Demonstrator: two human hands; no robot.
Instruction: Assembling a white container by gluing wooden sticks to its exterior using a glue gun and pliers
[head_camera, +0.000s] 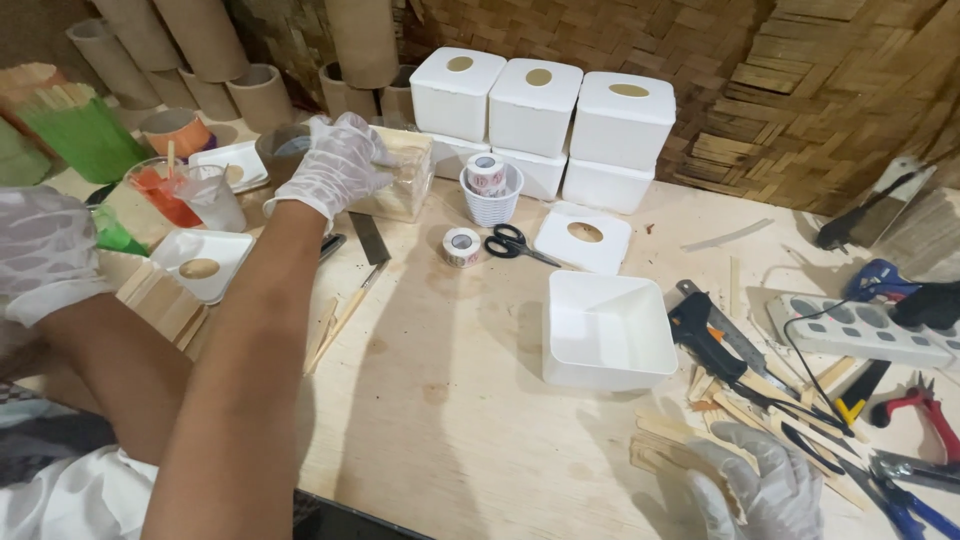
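Woven bamboo matting backs a pale plywood worktable (450, 400) crowded with craft supplies. Far on its left side sits a clear plastic box (405, 185), and the left hand (335, 165), in a thin white glove, rests on the box's near-left edge with the fingers curled loosely over it; whether they actually pinch anything cannot be told. Just behind that hand lies a roll of brown tape (285, 145). Beside the box stands a small white ribbed cup (490, 200) with a tape roll in it, and in front of the cup lie another small tape roll (461, 246) and black-handled scissors (512, 243). Stacked white lidded boxes (540, 120) line the wall behind (each lid has an oval hole).

At the lower right the right hand (765, 490), gloved too, presses flat on a scatter of wooden sticks (670, 445), fingers spread and low. Between the two hands an open white box (605, 330) stands in the way. Near the right hand lie a black glue gun (705, 335), a power strip (860, 335) and red-handled pliers (915, 405).
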